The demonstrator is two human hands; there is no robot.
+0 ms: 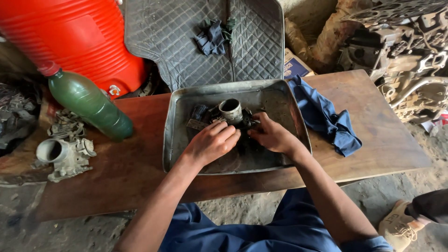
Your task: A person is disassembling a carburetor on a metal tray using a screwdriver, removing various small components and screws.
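Note:
A dirty metal engine part with a round grey bore [230, 112] lies in a shallow metal tray [177, 107] on a low wooden table [373, 121]. My left hand [211, 142] rests on the near left side of the part, fingers curled over it. From the right, my right hand [273, 135] grips the part's dark body. Both hands hide the lower half of the part.
A green plastic bottle [91, 105] with a red cap lies left of the tray, with a second grey metal part [65, 156] in front of it. A blue rag [326, 119] lies to the right. A red cooler [79, 37], a quilted mat [186, 42] and engine scrap [406, 51] stand behind. Another person's shoe [399, 226] is at the lower right.

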